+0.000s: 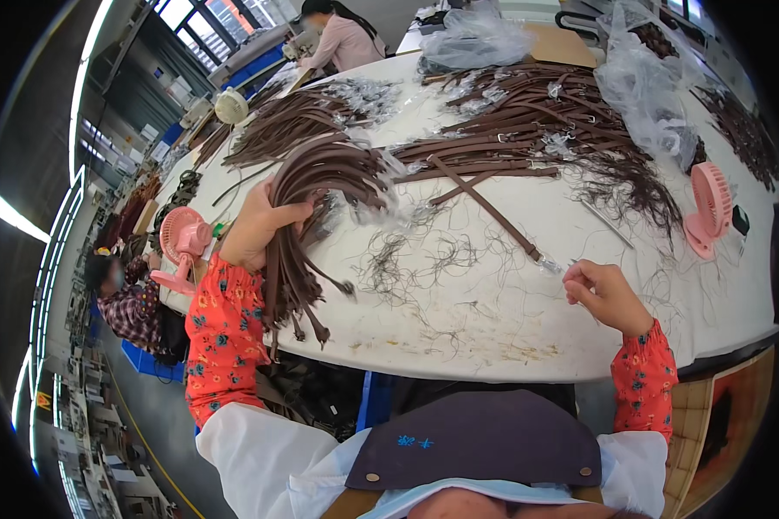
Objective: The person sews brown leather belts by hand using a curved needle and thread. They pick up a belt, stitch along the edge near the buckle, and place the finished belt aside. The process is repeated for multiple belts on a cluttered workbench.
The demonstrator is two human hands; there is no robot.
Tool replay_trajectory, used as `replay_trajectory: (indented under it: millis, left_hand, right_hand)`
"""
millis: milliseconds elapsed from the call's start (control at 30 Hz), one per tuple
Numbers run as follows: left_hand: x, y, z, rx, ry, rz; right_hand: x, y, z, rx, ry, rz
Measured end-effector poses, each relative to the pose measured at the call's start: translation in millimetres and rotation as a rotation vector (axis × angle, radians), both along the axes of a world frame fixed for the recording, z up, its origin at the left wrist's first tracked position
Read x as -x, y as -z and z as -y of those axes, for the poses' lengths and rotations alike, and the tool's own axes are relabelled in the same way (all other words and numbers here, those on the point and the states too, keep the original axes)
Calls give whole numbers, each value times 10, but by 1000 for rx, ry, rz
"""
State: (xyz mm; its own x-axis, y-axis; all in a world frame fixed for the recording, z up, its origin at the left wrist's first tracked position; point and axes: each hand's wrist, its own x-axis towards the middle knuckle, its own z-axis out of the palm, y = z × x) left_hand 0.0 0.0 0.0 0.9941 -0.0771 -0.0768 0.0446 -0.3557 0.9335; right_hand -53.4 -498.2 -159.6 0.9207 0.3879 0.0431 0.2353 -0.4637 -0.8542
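Observation:
A thick bundle of thin brown belts (325, 186) droops over my left hand (267, 221), whose fingers and thumb are closed around it. The bundle's narrow ends hang down past the table's front edge, and clear plastic wraps show at its other end. On the right, my right hand (610, 294) is closed in a pinch at the plastic-wrapped buckle end of a single brown belt (493, 212). That belt slants across the table, its far end lying against the piled belts (537, 121).
Loose dark threads (433, 264) litter the white table (381, 333). Two small pink fans (710, 208) stand at its left and right sides. A clear plastic bag (645, 86) lies at the back right. One person (342, 39) sits at the far side, another (130, 303) at the left.

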Motion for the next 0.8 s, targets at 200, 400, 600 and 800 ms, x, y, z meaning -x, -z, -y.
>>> replay_trajectory:
  millis: [200,400,600,800]
  left_hand:
    - [-105,-390,-258,-262,129,244]
    - [-419,-378,-670,-873,1,666]
    - [-664,83,-1721,-1527,-298,761]
    - [-435,1800,-2672,-1641,-452,329]
  right_hand:
    - [-51,171,-144,-55,-13,-20]
    - [-50,160,-189,-30,24,-19]
    - [38,153,-129,-67,106,-1]
    - [151,114,77,-31,192,16]
